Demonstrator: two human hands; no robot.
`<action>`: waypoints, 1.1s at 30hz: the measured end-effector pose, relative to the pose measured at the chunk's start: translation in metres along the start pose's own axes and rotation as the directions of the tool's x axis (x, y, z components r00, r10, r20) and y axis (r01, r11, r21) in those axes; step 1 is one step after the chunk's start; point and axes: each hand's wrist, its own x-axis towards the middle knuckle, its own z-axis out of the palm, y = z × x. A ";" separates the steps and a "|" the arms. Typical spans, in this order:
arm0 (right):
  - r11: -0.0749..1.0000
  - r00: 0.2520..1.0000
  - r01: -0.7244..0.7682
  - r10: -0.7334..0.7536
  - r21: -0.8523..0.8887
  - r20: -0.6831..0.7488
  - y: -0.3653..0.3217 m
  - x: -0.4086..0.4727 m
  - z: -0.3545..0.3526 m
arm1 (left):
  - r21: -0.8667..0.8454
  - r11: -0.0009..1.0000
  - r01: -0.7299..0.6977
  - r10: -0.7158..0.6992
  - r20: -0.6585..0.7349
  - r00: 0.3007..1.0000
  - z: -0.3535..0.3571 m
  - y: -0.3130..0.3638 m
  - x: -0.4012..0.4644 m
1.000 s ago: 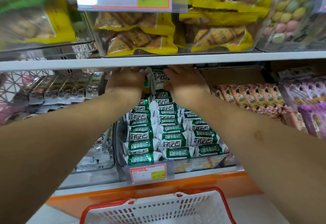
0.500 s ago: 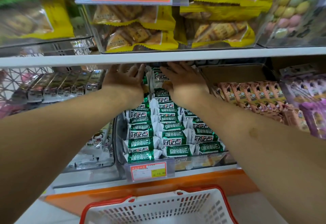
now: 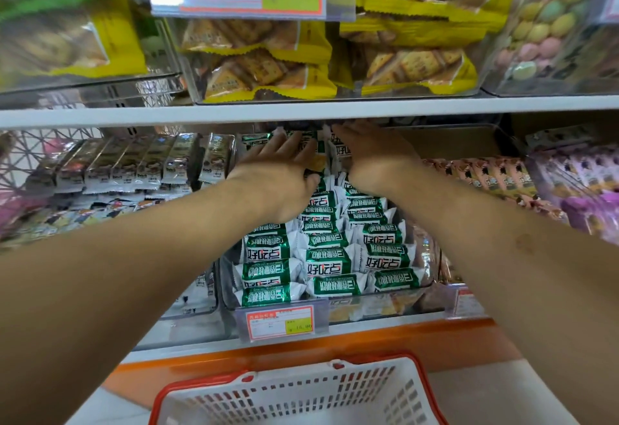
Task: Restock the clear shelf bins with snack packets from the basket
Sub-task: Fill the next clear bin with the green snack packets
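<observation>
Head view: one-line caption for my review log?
Both hands press green packets into the bin above the basket.

Basket (image 3: 301, 398) cut off by bottom edge, contents unseen. Right hand (image 3: 375, 153) fingertips hidden under shelf (image 3: 301, 111). Upper-left bags (image 3: 63, 29) blurred.

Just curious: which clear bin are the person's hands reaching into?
The middle bin of green-and-white packets; both hands, left hand and right hand, rest on its back rows.
</observation>
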 end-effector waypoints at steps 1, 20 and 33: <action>1.000 1.000 0.017 -0.017 -0.025 -0.013 0.001 0.002 0.003 | 0.003 1.000 0.001 -0.001 0.007 1.000 0.002 -0.001 0.001; 0.961 0.994 0.104 -0.106 0.257 -0.008 -0.041 -0.141 0.035 | -0.325 0.942 0.086 -0.035 0.159 0.987 0.017 0.065 -0.111; 0.977 0.986 -0.068 0.035 0.203 0.161 -0.043 -0.136 0.039 | -0.363 0.912 0.190 -0.131 0.181 0.975 0.017 0.064 -0.124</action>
